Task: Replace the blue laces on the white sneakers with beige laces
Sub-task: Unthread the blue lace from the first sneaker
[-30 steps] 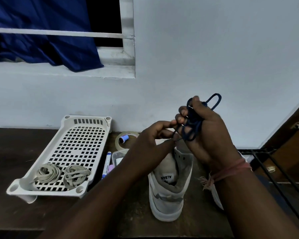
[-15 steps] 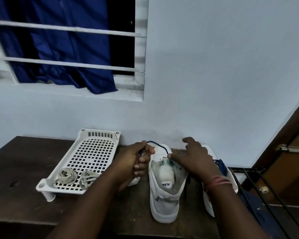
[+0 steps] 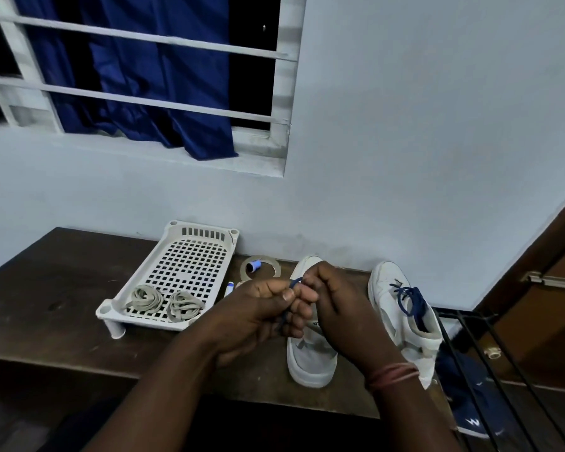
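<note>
**Blue Lace Held Between Two Hands Over Sneaker**

At lower left of the frame, a white tray [image 3: 190,256] sits on a dark table [image 3: 46,282], with two coiled beige laces [image 3: 163,303] lying at its near end. Just right of the tray, a tape roll [image 3: 261,269] rests against the wall. At centre, the left hand [image 3: 258,318] curls its fingers around a blue lace [image 3: 291,300], thumb pressing it; the right hand [image 3: 336,308], a band at the wrist, pinches the same lace at its upper end. Both are held above a white sneaker [image 3: 310,360]. To the right stands a second sneaker [image 3: 402,305], a loose blue lace bundle [image 3: 411,303] on top of it.
</note>
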`<action>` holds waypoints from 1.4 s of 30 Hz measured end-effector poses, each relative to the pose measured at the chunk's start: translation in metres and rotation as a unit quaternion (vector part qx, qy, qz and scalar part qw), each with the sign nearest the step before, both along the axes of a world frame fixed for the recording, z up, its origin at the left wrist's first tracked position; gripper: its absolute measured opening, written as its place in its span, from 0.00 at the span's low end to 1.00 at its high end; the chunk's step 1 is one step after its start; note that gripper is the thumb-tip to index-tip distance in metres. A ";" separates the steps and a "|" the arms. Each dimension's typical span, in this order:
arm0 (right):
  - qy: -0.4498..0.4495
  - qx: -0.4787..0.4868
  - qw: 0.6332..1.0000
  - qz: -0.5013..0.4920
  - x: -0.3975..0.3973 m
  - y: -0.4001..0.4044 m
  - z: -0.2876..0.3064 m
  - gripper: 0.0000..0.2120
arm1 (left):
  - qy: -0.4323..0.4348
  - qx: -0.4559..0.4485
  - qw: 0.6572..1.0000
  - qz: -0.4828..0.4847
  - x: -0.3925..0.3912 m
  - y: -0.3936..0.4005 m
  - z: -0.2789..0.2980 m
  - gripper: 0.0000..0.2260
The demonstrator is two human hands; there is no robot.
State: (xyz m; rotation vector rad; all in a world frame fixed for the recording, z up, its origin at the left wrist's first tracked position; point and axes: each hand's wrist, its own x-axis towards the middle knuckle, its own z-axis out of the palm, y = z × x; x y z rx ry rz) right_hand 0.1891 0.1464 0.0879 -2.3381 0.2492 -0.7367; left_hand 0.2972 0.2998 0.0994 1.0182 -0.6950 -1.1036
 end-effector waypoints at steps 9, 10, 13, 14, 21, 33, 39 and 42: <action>0.075 -0.103 0.992 0.023 -0.001 0.008 -0.008 0.10 | 0.194 -0.113 0.954 0.199 0.012 -0.038 0.000 0.14; 0.092 -0.110 0.989 0.025 -0.002 0.007 -0.007 0.09 | 0.176 -0.100 0.954 0.222 0.014 -0.042 -0.003 0.14; 0.120 -0.134 0.983 0.041 -0.004 0.008 -0.004 0.11 | 0.093 -0.045 0.962 0.255 0.018 -0.050 -0.013 0.14; 0.108 -0.146 0.983 0.039 -0.004 0.008 -0.004 0.09 | 0.039 -0.019 0.967 0.249 0.019 -0.051 -0.015 0.15; -0.028 -0.160 0.985 -0.056 -0.007 -0.010 0.001 0.02 | -0.374 0.111 0.917 0.084 0.014 -0.041 -0.006 0.17; -0.069 0.047 0.992 -0.091 -0.002 -0.024 -0.006 0.10 | 0.065 0.053 0.996 -0.034 0.017 -0.039 -0.001 0.17; 0.043 -0.071 0.996 -0.033 0.001 -0.014 -0.019 0.07 | 0.251 -0.061 0.962 0.089 0.032 -0.037 0.004 0.16; 0.069 -0.133 0.989 -0.004 0.005 0.001 -0.015 0.10 | 0.086 0.006 0.976 0.199 0.028 -0.045 0.000 0.14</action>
